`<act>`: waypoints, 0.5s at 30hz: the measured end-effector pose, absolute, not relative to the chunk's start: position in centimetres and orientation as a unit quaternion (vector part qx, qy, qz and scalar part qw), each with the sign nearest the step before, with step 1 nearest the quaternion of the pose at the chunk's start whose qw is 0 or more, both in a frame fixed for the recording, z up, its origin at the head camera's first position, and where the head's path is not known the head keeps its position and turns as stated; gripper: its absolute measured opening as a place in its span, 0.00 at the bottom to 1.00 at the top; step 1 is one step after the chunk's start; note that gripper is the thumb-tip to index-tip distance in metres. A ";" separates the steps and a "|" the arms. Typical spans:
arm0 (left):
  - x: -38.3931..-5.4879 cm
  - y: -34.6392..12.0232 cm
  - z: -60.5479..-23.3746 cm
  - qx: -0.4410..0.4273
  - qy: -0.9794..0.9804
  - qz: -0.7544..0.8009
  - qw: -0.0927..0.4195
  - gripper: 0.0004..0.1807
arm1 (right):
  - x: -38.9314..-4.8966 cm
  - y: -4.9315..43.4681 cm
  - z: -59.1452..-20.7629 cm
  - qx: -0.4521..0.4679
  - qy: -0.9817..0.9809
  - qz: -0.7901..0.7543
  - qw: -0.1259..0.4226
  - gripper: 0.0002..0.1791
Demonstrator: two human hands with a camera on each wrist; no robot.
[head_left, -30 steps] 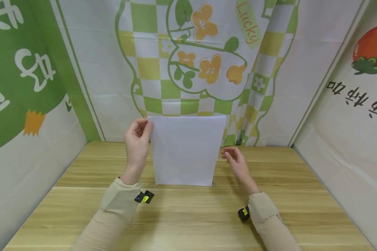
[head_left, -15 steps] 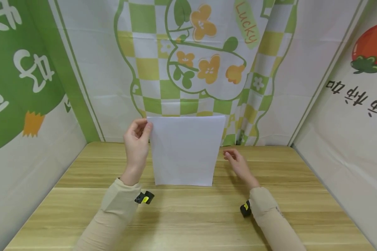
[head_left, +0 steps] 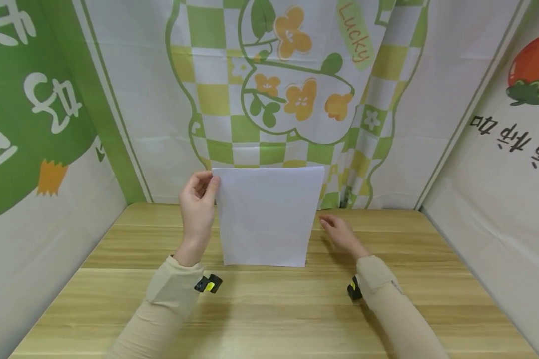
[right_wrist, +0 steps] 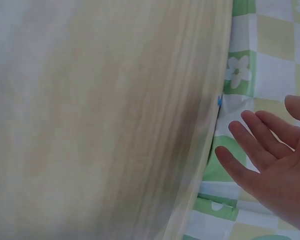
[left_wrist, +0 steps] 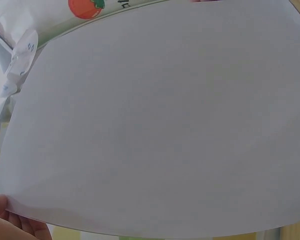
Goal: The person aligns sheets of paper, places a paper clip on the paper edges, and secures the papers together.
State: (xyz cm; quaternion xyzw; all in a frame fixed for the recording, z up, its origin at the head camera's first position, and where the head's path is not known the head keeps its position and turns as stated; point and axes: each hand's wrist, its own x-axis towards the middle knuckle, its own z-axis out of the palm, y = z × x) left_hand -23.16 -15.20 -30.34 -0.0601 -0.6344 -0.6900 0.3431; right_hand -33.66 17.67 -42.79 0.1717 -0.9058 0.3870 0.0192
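Note:
White paper [head_left: 266, 217] stands upright on the wooden table, its blank face toward me. My left hand [head_left: 197, 204] pinches its upper left corner between thumb and fingers. In the left wrist view the paper [left_wrist: 150, 120] fills most of the picture, and the left hand [left_wrist: 15, 222] shows at the lower left corner. Just beyond the paper's right edge is my right hand [head_left: 340, 233], holding nothing. In the right wrist view the right hand's [right_wrist: 277, 155] fingers are loosely spread, with the palm visible.
The wooden table [head_left: 269, 309] reaches back to a green and white checked curtain [head_left: 213, 99]. Printed cloth walls stand at the left [head_left: 45, 239] and right [head_left: 489, 214]. A black wrist camera [head_left: 208, 283] sits by the left sleeve, another camera [head_left: 354, 289] by the right.
My right hand has turned and shifted slightly away from the paper's right edge, its forearm swinging outward to the right. The left hand and the paper have stayed in place.

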 end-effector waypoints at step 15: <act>-23.1 -15.4 -30.5 -0.062 -0.640 -0.686 0.341 0.11 | -35.8 17.3 -43.5 0.185 -0.933 0.308 -0.024 0.22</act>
